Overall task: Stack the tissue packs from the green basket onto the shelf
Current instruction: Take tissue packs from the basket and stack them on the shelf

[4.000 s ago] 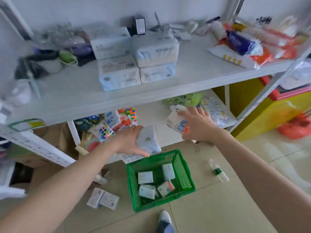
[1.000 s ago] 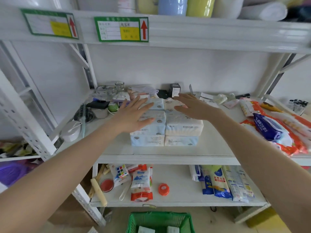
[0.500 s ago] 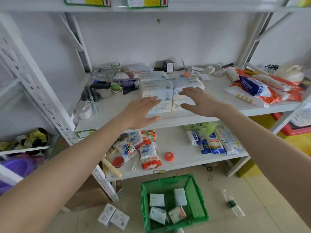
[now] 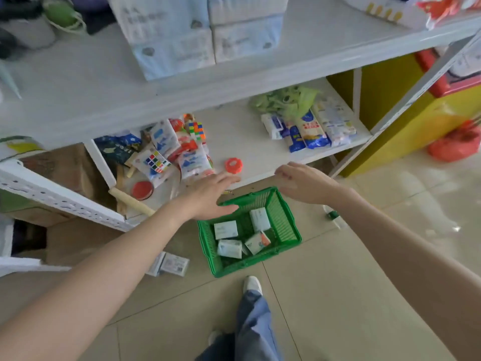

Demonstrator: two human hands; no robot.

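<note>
Both hands are out over the green basket [image 4: 285, 225] on the floor, the left hand [image 4: 208, 196] spread flat and empty above its 10 o'clock corner, the right hand [image 4: 303, 185] loosely open with nothing in it up at 1 o'clock. Four small tissue packs [image 4: 226, 229] lie loose inside the basket. Up at 12 o'clock on the shelf [image 4: 78, 82] sit the stacked packs [image 4: 171, 35], side by side.

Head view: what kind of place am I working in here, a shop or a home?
Probably a small shop or stockroom. White metal shelving holds stacked tissue packs and bagged goods, and a green shopping basket sits on the tiled floor.
</note>
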